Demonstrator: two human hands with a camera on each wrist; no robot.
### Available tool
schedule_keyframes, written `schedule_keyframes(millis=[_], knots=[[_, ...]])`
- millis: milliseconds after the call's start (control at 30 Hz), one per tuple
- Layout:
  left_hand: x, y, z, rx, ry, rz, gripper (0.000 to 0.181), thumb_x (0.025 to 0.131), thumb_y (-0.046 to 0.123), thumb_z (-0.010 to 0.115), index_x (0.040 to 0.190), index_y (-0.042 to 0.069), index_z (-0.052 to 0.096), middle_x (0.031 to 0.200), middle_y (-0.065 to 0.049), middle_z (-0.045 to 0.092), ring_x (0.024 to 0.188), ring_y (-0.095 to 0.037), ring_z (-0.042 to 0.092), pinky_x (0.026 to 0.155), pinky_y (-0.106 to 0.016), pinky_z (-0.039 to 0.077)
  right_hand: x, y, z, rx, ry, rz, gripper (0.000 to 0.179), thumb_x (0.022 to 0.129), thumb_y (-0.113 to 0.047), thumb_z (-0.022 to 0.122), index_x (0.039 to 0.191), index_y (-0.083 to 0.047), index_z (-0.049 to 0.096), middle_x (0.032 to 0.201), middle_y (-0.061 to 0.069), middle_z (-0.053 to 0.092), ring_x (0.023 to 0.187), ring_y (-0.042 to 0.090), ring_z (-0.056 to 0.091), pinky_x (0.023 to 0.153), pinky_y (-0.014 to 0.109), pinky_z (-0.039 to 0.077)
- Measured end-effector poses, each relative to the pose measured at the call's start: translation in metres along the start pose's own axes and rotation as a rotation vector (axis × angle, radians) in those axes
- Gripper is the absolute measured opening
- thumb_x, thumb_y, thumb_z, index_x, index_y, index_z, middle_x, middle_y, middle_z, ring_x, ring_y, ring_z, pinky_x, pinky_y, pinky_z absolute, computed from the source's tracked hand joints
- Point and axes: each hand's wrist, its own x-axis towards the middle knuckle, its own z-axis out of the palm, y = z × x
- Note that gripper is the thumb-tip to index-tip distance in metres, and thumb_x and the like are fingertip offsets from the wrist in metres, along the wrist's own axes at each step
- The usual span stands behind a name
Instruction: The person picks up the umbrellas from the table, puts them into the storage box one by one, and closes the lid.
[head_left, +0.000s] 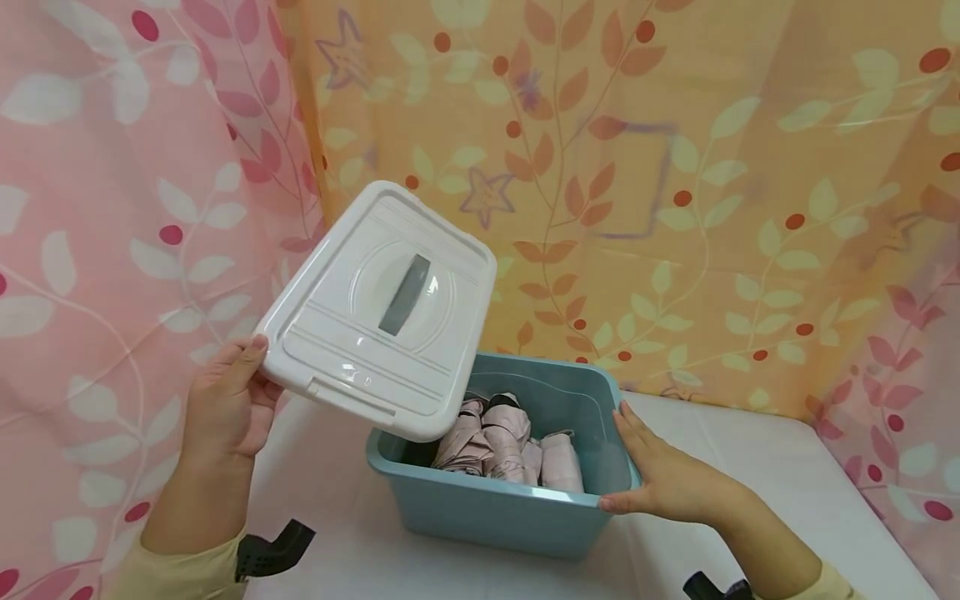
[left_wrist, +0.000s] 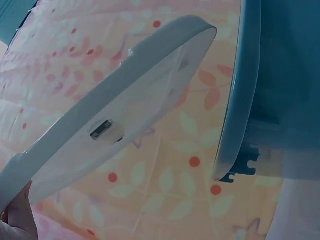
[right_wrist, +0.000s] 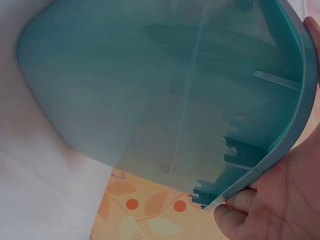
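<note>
My left hand (head_left: 234,398) pinches the lower left corner of a white plastic lid (head_left: 322,329) with a grey handle, thumb on top. The lid is tilted, raised above the left part of a blue plastic storage box (head_left: 495,508). Its underside faces the left wrist view. My right hand (head_left: 667,475) holds the right end of the box by its rim, thumb at the front corner and fingers along the side. Inside the box lie several pale pink folded umbrellas (head_left: 510,442), partly hidden by the lid and the front wall.
The box stands on a white-covered table (head_left: 720,450). Behind it hangs an orange leaf-patterned curtain (head_left: 720,275), with a pink one (head_left: 97,208) on the left. Black wrist mounts (head_left: 273,550) sit at both sleeves.
</note>
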Motion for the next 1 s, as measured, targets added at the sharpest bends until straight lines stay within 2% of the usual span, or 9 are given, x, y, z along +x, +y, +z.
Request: schedule_keyframes(millis=[133, 400, 533, 633, 700, 800, 900, 1000], knots=[[0.008, -0.012, 0.005, 0.024, -0.029, -0.046, 0.015, 0.09, 0.004, 0.054, 0.091, -0.004, 0.067, 0.093, -0.012, 0.065, 0.077, -0.019, 0.066, 0.07, -0.028, 0.053, -0.001, 0.0, -0.001, 0.005, 0.006, -0.012, 0.116, 0.071, -0.063, 0.064, 0.144, 0.005, 0.005, 0.151, 0.021, -0.002, 0.136, 0.041, 0.007, 0.101, 0.06, 0.021], [0.022, -0.034, 0.02, 0.121, 0.007, -0.151, 0.012, 0.086, 0.013, 0.063, 0.089, 0.004, 0.07, 0.087, -0.006, 0.066, 0.074, -0.014, 0.066, 0.071, -0.025, 0.052, 0.002, 0.002, -0.003, 0.007, -0.016, 0.013, 0.116, 0.07, -0.064, 0.064, 0.145, 0.004, 0.005, 0.151, 0.02, -0.002, 0.136, 0.04, 0.007, 0.101, 0.06, 0.022], [0.023, -0.038, 0.028, 0.16, 0.026, -0.174, 0.014, 0.085, 0.017, 0.065, 0.093, 0.007, 0.071, 0.09, -0.004, 0.066, 0.078, -0.015, 0.067, 0.074, -0.026, 0.051, 0.006, 0.0, -0.016, -0.008, -0.077, 0.012, 0.113, 0.07, -0.063, 0.065, 0.144, 0.005, 0.014, 0.15, 0.024, 0.006, 0.135, 0.043, 0.011, 0.1, 0.061, 0.022], [0.022, -0.039, 0.034, 0.2, 0.011, -0.17, 0.013, 0.087, 0.018, 0.063, 0.093, 0.009, 0.071, 0.091, -0.004, 0.065, 0.079, -0.014, 0.067, 0.075, -0.026, 0.051, 0.014, -0.001, -0.034, -0.008, -0.103, 0.0, 0.102, 0.072, -0.059, 0.066, 0.142, 0.004, 0.025, 0.147, 0.027, 0.016, 0.133, 0.046, 0.014, 0.098, 0.064, 0.021], [0.021, -0.039, 0.038, 0.223, -0.011, -0.167, 0.014, 0.088, 0.018, 0.061, 0.093, 0.009, 0.07, 0.093, -0.004, 0.064, 0.08, -0.014, 0.066, 0.075, -0.026, 0.051, 0.022, 0.001, -0.048, -0.043, -0.078, 0.013, 0.094, 0.075, -0.058, 0.064, 0.141, 0.001, 0.031, 0.145, 0.027, 0.023, 0.131, 0.048, 0.019, 0.096, 0.065, 0.024], [0.021, -0.039, 0.044, 0.253, -0.044, -0.167, 0.015, 0.089, 0.019, 0.06, 0.096, 0.009, 0.07, 0.098, -0.005, 0.061, 0.084, -0.015, 0.065, 0.078, -0.026, 0.05, 0.039, 0.007, -0.071, -0.06, 0.01, 0.05, 0.084, 0.081, -0.054, 0.06, 0.139, 0.0, 0.034, 0.142, 0.028, 0.029, 0.127, 0.049, 0.026, 0.093, 0.065, 0.028], [0.019, -0.04, 0.049, 0.279, -0.061, -0.172, 0.018, 0.089, 0.021, 0.06, 0.1, 0.011, 0.069, 0.105, -0.005, 0.059, 0.089, -0.016, 0.065, 0.08, -0.028, 0.049, 0.057, 0.013, -0.093, -0.02, 0.099, 0.093, 0.077, 0.087, -0.047, 0.056, 0.141, 0.001, 0.03, 0.142, 0.029, 0.028, 0.127, 0.049, 0.027, 0.095, 0.064, 0.028], [0.018, -0.041, 0.052, 0.276, -0.072, -0.182, 0.017, 0.09, 0.021, 0.059, 0.1, 0.012, 0.069, 0.106, -0.005, 0.059, 0.09, -0.016, 0.065, 0.081, -0.029, 0.049, 0.074, 0.018, -0.109, 0.035, 0.153, 0.146, 0.077, 0.09, -0.051, 0.048, 0.144, -0.002, 0.022, 0.145, 0.028, 0.022, 0.128, 0.049, 0.023, 0.098, 0.063, 0.023]])
